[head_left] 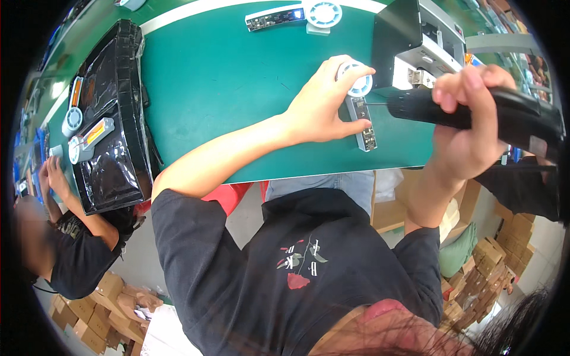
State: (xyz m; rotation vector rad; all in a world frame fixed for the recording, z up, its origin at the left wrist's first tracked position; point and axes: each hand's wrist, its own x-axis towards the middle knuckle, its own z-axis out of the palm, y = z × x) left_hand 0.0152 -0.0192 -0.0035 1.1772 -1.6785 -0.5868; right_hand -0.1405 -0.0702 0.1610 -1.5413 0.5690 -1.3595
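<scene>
My left hand point(320, 107) is closed round a small handheld fan point(362, 132) on the green bench top. Its thumb and fingers brace the round white-and-blue head and the handle, whose circuit board lies bare. A black electric screwdriver point(424, 108) is gripped in my right hand point(472, 121), held level from the right. The thin bit reaches the upper end of the board near the fan head; whether it touches a screw is too small to tell. Farther back lies a second fan point(270, 19) with its board exposed and a light glowing on it.
A black-and-white box-shaped machine point(409, 47) stands at the back right, close to the screwdriver. On the left, a black plastic-lined tray point(113, 172) carries fans with orange parts showing. Beyond it a co-worker's hands point(54, 178) are at work. Cardboard boxes point(110, 291) sit on the floor.
</scene>
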